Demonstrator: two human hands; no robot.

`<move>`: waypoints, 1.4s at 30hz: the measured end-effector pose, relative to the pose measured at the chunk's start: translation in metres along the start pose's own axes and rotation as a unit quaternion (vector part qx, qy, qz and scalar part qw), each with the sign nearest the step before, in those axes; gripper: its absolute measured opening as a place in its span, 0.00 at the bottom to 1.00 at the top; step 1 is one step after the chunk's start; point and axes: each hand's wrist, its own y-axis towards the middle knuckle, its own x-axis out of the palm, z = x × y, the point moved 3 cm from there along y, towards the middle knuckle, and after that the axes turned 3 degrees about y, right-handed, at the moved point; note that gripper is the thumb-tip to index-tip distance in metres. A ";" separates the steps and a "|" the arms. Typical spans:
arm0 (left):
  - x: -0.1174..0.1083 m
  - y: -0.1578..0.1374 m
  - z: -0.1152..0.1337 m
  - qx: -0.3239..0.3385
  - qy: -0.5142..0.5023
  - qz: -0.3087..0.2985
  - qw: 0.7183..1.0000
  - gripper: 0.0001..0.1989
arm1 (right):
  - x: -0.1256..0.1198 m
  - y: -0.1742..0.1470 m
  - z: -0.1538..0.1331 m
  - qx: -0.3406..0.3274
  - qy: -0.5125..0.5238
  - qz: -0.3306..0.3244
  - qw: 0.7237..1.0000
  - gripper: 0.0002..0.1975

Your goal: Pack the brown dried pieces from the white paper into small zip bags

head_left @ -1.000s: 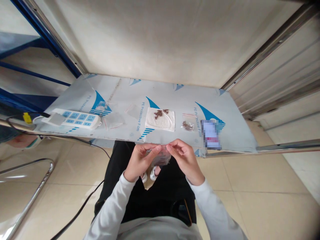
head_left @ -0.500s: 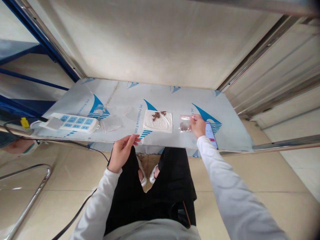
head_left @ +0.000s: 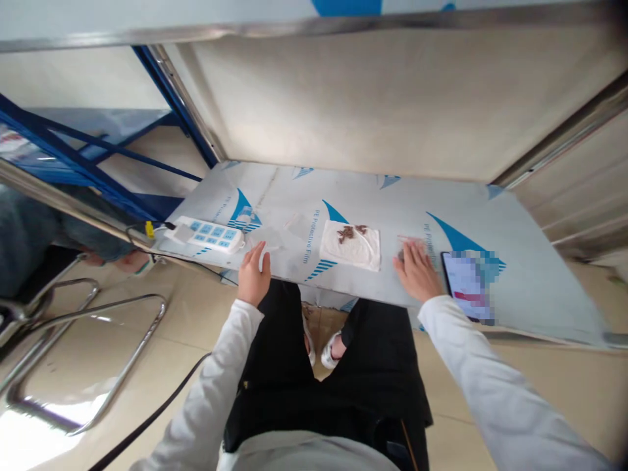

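Observation:
My right hand (head_left: 418,271) lies flat, fingers outstretched, over a small clear zip bag (head_left: 405,241). Most of that bag is covered by the fingers, so its contents barely show. At the table's front edge, my left hand (head_left: 254,275) has its fingers extended and its thumb apart, holding nothing. Just beyond its fingertips is a clear plastic bag (head_left: 269,241). Between my hands lies a white square pad (head_left: 360,257). Several small brown pieces (head_left: 347,233) rest in a loose pile on its far half; they are too small to name.
A white power strip (head_left: 210,236) with a plug and cable lies at the left. Beside my right wrist is a phone (head_left: 466,284), screen up. Overhead runs a shelf edge (head_left: 275,29). Another person's legs and a metal-framed chair (head_left: 142,340) are at the left.
My right hand has gone from a pinch at the bag's edge to lying flat over it. My left hand has moved toward the clear bags on the left. The view has shifted.

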 end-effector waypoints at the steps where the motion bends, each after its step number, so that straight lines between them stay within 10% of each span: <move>1: 0.005 0.005 -0.006 0.001 0.018 -0.002 1.000 0.21 | 0.007 -0.001 0.002 0.016 0.002 -0.016 1.000 0.34; 7: 0.027 0.014 -0.026 -0.032 0.095 -0.062 0.993 0.17 | 0.002 0.012 0.008 0.061 0.012 -0.035 0.997 0.36; 15: 0.013 0.005 -0.008 -0.075 0.051 0.012 0.996 0.12 | -0.039 -0.011 -0.040 0.023 0.112 0.140 0.983 0.30; 19: 0.002 0.003 0.017 -0.114 0.002 0.047 0.992 0.18 | -0.057 -0.026 -0.113 -0.013 0.294 0.188 0.937 0.20; 27: -0.010 -0.022 0.089 -0.180 -0.321 -0.031 0.929 0.17 | -0.065 -0.014 -0.222 0.009 0.603 0.004 0.797 0.15; 33: -0.029 -0.038 0.098 -0.163 -0.189 -0.120 0.961 0.12 | -0.063 -0.028 -0.191 -0.004 0.459 -0.014 0.888 0.13; 36: -0.036 -0.042 0.108 -0.037 -0.105 -0.114 0.987 0.10 | -0.075 -0.036 -0.184 -0.005 0.369 -0.001 0.929 0.12; 40: -0.029 -0.042 0.121 0.176 -0.097 -0.149 0.968 0.42 | -0.090 -0.043 -0.185 -0.044 0.356 -0.040 0.932 0.14; 42: -0.018 -0.042 0.120 0.198 -0.121 -0.193 0.953 0.43 | -0.095 -0.046 -0.186 -0.064 0.358 -0.062 0.929 0.15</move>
